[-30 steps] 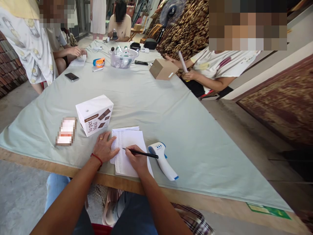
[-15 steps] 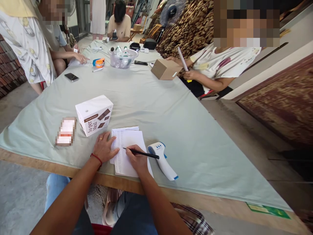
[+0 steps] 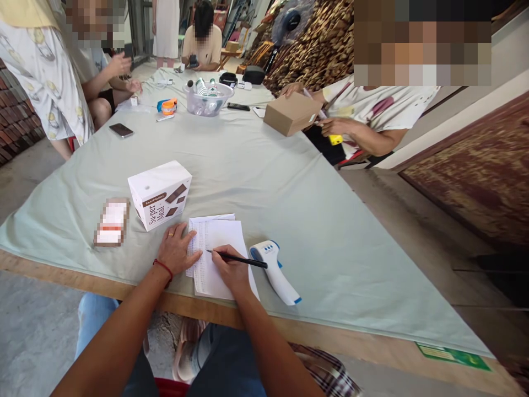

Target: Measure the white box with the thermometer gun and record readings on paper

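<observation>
My right hand (image 3: 229,270) grips a black pen (image 3: 242,258), its tip on the left part of a white sheet of paper (image 3: 225,234) that bears rows of small handwriting. Flat on the tablecloth, my left hand (image 3: 177,251) has its fingers spread and its thumb and fingertips on the left edge of the papers. Just right of the paper lies a white and blue infrared thermometer (image 3: 276,270). Beyond my left hand stands a white "Super Meal" box (image 3: 161,196). A blurred-out pinkish item (image 3: 111,222) lies left of the box.
Farther along the green tablecloth (image 3: 330,237) are a phone (image 3: 121,130), an orange tape roll (image 3: 168,107) and a clear basin (image 3: 209,102) of bottles. At right a person holds a cardboard box (image 3: 289,113) and something yellow. Other people are at the far left and back.
My hands and the pen have hardly moved. The person at right has shifted the cardboard box to the right and tilted it. At far left, a person's hands have lifted off the table.
</observation>
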{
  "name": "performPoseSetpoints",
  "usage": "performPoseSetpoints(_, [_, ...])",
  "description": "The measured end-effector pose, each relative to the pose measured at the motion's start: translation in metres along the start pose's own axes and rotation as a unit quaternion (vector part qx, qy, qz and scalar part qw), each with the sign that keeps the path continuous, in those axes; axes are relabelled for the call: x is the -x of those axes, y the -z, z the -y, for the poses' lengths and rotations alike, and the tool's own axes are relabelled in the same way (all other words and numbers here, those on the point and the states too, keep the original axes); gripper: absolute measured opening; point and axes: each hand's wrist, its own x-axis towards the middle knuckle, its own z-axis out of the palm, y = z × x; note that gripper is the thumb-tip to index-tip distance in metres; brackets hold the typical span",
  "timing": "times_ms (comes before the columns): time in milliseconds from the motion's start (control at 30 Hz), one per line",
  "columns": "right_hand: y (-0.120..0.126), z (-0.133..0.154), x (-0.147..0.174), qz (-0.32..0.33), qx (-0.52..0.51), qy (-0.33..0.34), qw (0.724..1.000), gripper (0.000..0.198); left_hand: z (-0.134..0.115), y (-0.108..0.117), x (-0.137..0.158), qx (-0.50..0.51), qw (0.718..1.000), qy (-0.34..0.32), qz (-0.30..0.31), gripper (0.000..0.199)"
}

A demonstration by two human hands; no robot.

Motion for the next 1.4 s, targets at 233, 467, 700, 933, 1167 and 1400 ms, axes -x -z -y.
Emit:
performPoseSetpoints(233, [-0.001, -0.003, 0.000, 0.000, -0.001, 0.008, 1.000, 0.016, 0.000, 0.001, 0.000, -0.001, 1.000, 0.003, 0.003, 0.051])
performPoseSetpoints(467, [-0.001, -0.003, -0.001, 0.001, 0.013, 0.018, 1.000, 0.017, 0.000, 0.000, 0.000, 0.012, 1.000, 0.001, -0.001, 0.050])
performPoseSetpoints(700, [0.003, -0.002, 0.000, -0.047, 0.065, 0.103, 0.991, 0.021, 0.006, -0.001, 0.004, 0.075, 0.983, 0.040, -0.164, 0.016])
performPoseSetpoints(933, [0.007, -0.019, -0.018, 0.067, 0.282, 0.217, 0.932, 0.052, 0.015, 0.003, 0.005, 0.116, 0.890, 0.171, -0.406, 0.040])
performPoseSetpoints(1167, [0.035, -0.003, -0.027, 0.071, 0.456, 0.216, 0.860, 0.053, 0.033, 0.000, 0.007, 0.138, 0.860, 0.202, -0.448, 0.051])
performPoseSetpoints(1400, [0.105, -0.018, -0.008, -0.063, 0.560, -0.042, 0.825, 0.053, 0.086, 0.024, -0.013, 0.269, 0.867, 0.260, -0.329, 0.087])
